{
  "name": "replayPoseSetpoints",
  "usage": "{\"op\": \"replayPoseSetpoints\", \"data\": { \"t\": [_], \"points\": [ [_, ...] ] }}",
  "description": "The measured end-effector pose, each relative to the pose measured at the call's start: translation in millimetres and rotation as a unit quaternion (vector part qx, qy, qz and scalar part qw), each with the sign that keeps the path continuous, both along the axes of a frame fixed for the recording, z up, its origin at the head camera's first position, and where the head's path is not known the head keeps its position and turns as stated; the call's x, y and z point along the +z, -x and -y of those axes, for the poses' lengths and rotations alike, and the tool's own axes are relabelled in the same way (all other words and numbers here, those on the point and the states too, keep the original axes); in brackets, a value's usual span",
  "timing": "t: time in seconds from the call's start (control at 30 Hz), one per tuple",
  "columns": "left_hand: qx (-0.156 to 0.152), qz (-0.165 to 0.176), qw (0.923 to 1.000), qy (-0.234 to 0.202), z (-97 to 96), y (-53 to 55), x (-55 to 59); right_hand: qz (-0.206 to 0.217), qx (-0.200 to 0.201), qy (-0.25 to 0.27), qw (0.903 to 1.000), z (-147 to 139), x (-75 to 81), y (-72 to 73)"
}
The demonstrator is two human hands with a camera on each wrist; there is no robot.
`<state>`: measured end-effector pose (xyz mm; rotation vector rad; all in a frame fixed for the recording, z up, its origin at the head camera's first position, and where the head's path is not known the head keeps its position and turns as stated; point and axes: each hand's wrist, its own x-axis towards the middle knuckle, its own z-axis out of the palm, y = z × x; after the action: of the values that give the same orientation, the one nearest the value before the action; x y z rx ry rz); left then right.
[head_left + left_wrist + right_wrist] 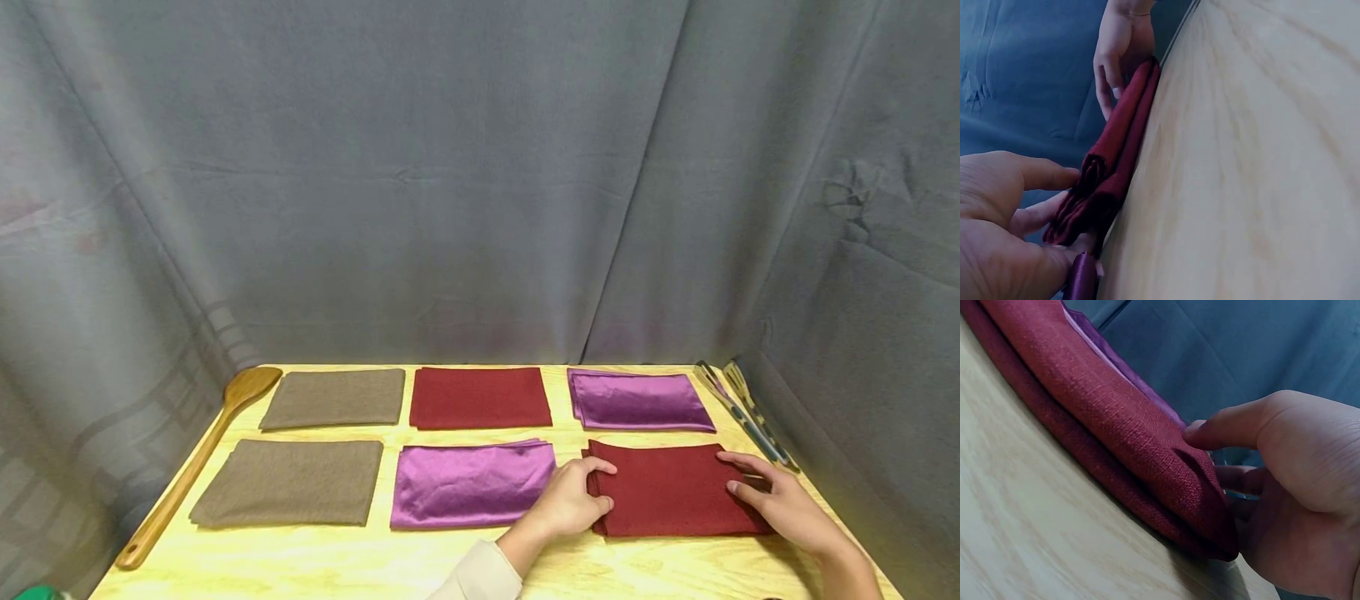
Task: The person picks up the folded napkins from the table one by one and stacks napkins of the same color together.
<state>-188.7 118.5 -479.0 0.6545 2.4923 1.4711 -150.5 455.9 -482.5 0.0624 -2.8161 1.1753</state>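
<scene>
A folded dark red cloth [675, 492] lies at the front right of the table, its layered, rolled-looking folds showing in the left wrist view. My left hand [573, 500] pinches its left edge between thumb and fingers, close beside a folded shiny purple cloth [472, 485]. At the opposite end my right hand [783, 504] grips the red cloth's right edge. In the right wrist view, that hand's thumb [1196, 432] rests on top of the red cloth, while its other fingers are partly hidden behind the end.
Behind lie another red cloth [482, 398], a purple cloth [641, 402] and a brown cloth [335, 398]; a second brown cloth [292, 483] lies front left. A wooden spoon [202, 454] lines the left edge. Slim utensils [750, 417] lie along the right edge. Grey curtains [450, 183] surround the table.
</scene>
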Motion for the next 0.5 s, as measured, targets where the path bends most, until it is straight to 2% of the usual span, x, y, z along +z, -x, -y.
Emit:
{"op": "replayPoseSetpoints", "data": {
  "t": [0.3,0.5],
  "points": [
    [-0.018,0.019,0.999,-0.035,-3.3,0.3,-4.1,-0.015,0.047,0.079,0.9957,2.5,1.2,-2.0],
    [-0.032,0.045,0.9975,-0.045,-4.0,-1.6,-2.9,-0.065,0.048,0.051,0.9954,1.0,-7.6,0.9]
  ]
}}
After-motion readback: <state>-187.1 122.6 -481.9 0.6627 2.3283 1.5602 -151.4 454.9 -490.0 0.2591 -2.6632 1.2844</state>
